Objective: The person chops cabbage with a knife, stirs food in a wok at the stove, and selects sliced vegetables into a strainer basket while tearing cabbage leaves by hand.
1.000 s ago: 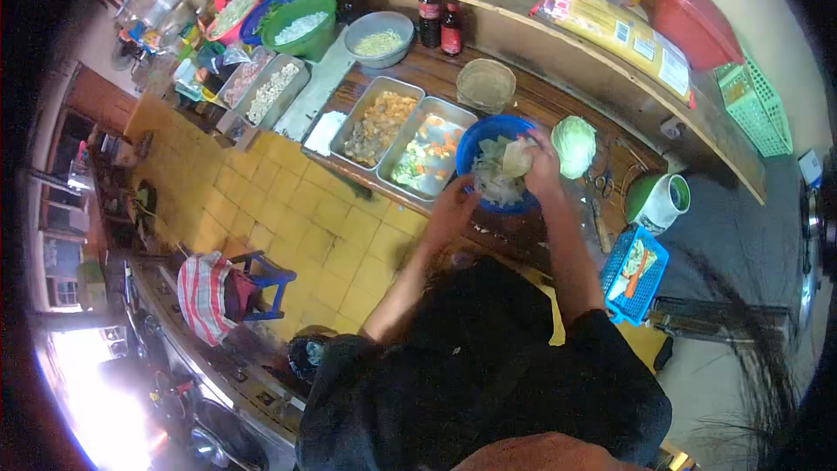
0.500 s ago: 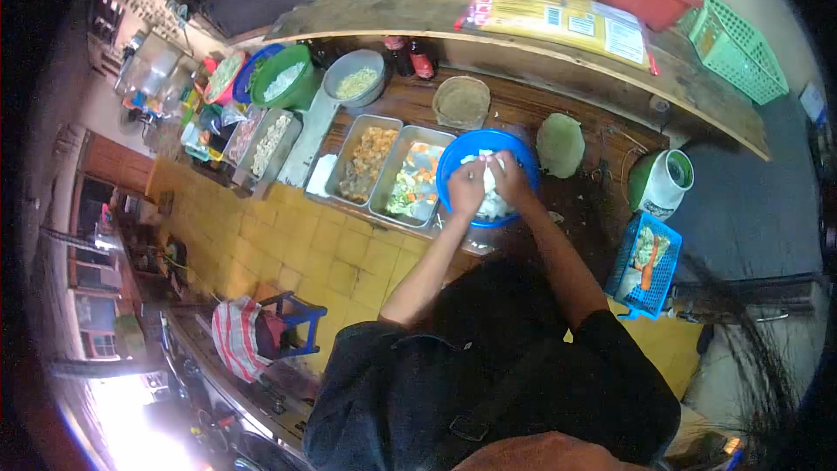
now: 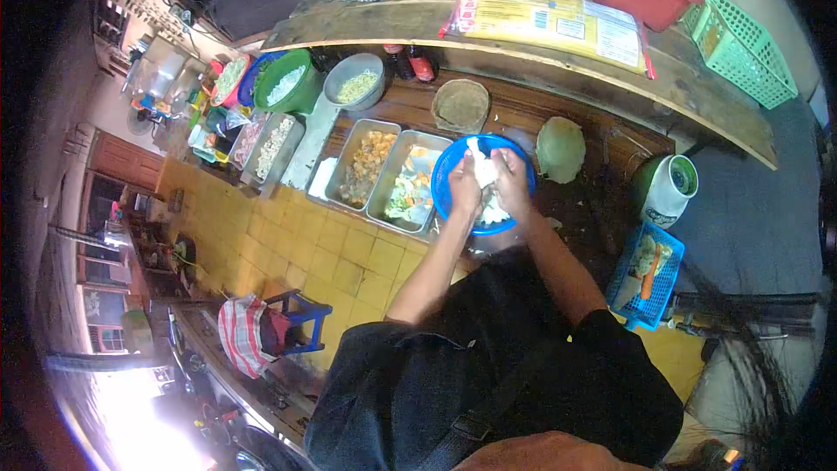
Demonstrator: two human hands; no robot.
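A blue bowl [image 3: 442, 176] stands on the dark wooden table in front of me, with white chunks inside that look like cauliflower. Over it, both hands grip one white piece of food [image 3: 482, 167] between them. My left hand [image 3: 465, 185] closes on its left side, thumb up. My right hand [image 3: 511, 181] is wrapped round the other side, fingers bent. The piece's upper end sticks out above the fingers; its lower part is partly hidden. Left of the bowl, a metal tray [image 3: 372, 211] holds chopped cabbage and carrot [image 3: 408, 194].
Another metal tray [image 3: 343, 196] with orange-brown pieces adjoins the first. A stone mortar [image 3: 462, 105] and a round green board [image 3: 560, 150] lie behind the bowl. A blue basket [image 3: 667, 283] holding a carrot [image 3: 649, 284] stands at right. A wooden shelf [image 3: 349, 26] overhangs the back.
The hands have drawn slightly apart and the white piece now rises higher between them, more of it showing. The camera view has shifted a little.
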